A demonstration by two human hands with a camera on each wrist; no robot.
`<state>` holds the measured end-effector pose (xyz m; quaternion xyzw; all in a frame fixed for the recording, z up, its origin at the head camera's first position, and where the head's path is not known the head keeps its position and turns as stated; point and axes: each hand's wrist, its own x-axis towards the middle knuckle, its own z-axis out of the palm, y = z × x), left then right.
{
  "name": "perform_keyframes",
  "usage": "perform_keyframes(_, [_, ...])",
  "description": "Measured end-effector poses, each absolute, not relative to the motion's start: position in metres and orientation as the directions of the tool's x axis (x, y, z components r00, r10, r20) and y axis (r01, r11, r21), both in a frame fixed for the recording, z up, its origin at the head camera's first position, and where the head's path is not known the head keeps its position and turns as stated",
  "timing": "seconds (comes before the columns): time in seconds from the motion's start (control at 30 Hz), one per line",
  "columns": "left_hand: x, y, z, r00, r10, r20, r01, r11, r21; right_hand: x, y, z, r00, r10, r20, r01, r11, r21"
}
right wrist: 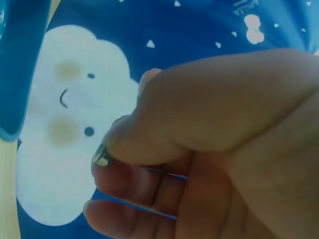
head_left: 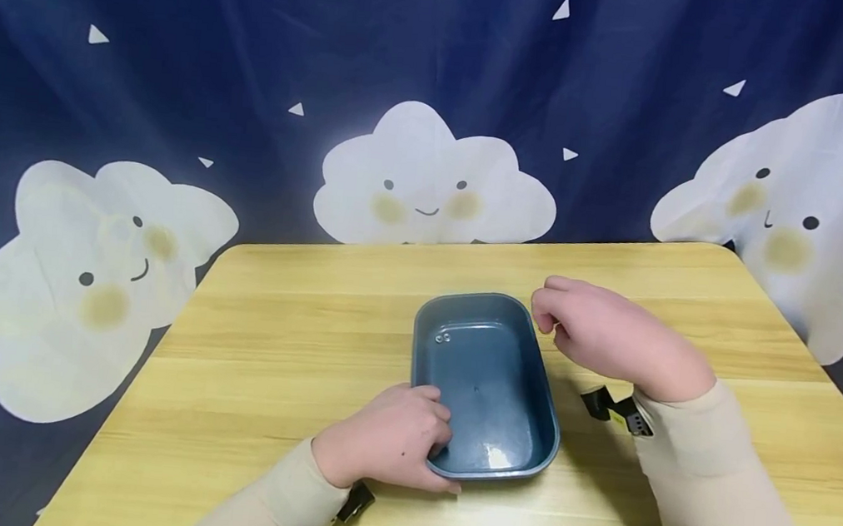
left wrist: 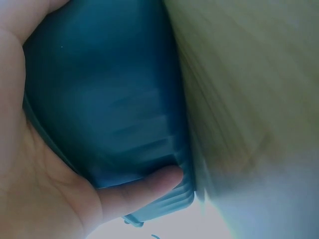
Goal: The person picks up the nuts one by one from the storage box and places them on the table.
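A dark blue-green rectangular plastic box [head_left: 488, 361] stands on the table, its open top facing up. My left hand [head_left: 395, 436] grips its near left corner, fingers over the rim and thumb along the outer wall; the left wrist view shows the thumb [left wrist: 144, 191] against the ribbed side. Beside the far right rim, my right hand [head_left: 597, 324] is raised. Between thumb and forefinger it pinches a tiny shiny, glassy-looking piece [right wrist: 102, 157], mostly hidden by the fingertips. Small clear ring-like pieces [head_left: 442, 338] lie inside the box near its far left corner.
The wooden table [head_left: 269, 367] has rounded far corners. Behind it hangs a dark blue curtain [head_left: 260, 48] printed with white smiling clouds and small triangles. A small black device [head_left: 619, 410] is worn at the right wrist, another [head_left: 357, 501] at the left.
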<state>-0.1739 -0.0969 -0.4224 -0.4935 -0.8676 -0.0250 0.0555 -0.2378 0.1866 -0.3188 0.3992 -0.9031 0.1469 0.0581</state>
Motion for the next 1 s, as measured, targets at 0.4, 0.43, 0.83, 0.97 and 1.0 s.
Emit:
perform_keyframes(0.4, [-0.173,-0.097,-0.421,-0.511,0.851,0.119,0.856,0.516,-0.015,-0.259,0.198,-0.337,-0.736,-0.667,0.113,-0.669,0.692,-0.270])
perform_keyframes(0.43, [-0.173,-0.097,-0.421,-0.509,0.852,0.122,0.857,0.514,-0.017,-0.261,0.199,-0.338,-0.739,-0.665,0.106,-0.665,0.695,-0.274])
perform_keyframes(0.83, [-0.174,-0.097,-0.422,-0.512,0.851,0.113,0.857,0.516,-0.002,-0.272,0.203,-0.351,-0.761,-0.647,0.047,-0.629,0.718,-0.297])
perform_keyframes(0.97, [-0.175,-0.097,-0.423,-0.516,0.850,0.106,0.855,0.519,-0.002,-0.272,0.200,-0.353,-0.747,-0.662,0.058,-0.647,0.704,-0.294])
perform_keyframes(1.0, [-0.175,-0.097,-0.423,-0.516,0.850,0.105,0.854,0.520,-0.003,-0.272,0.199,-0.353,-0.744,-0.665,0.062,-0.651,0.700,-0.293])
